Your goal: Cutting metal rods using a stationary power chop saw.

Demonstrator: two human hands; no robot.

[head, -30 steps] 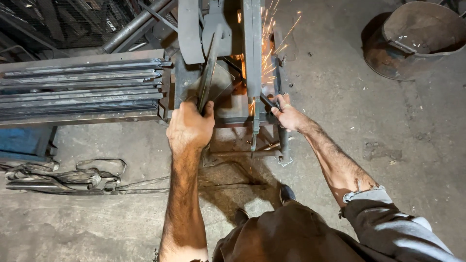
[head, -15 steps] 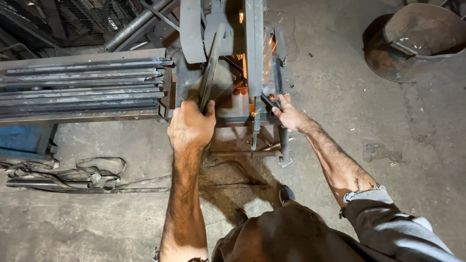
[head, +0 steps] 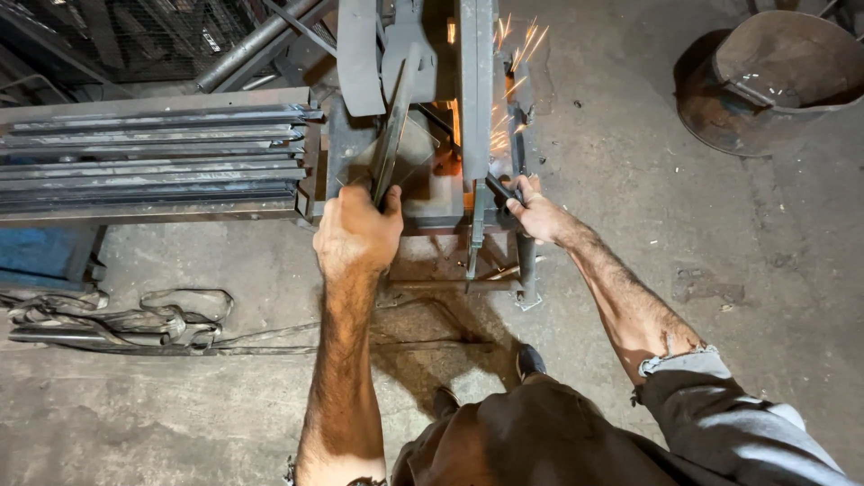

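A grey metal cut-off saw [head: 405, 81] stands on a low steel stand in front of me, with orange sparks [head: 513, 54] flying at its right side. My left hand [head: 356, 232] is closed around the saw's long dark lever handle [head: 391, 148]. My right hand [head: 533, 209] grips a dark metal bar [head: 517, 135] at the right of the machine, close to the glowing cut. What lies under the blade is hidden by the saw body.
A stack of long steel flat bars [head: 153, 153] lies on a rack to the left. Coiled straps [head: 117, 319] lie on the concrete floor at lower left. A rusty round metal tub [head: 774, 81] sits at upper right. My shoes [head: 531, 360] are just below the stand.
Sparks showed a second ago, faded half a second ago and are flying again now. Both hands keep their grips in nearly the same places.
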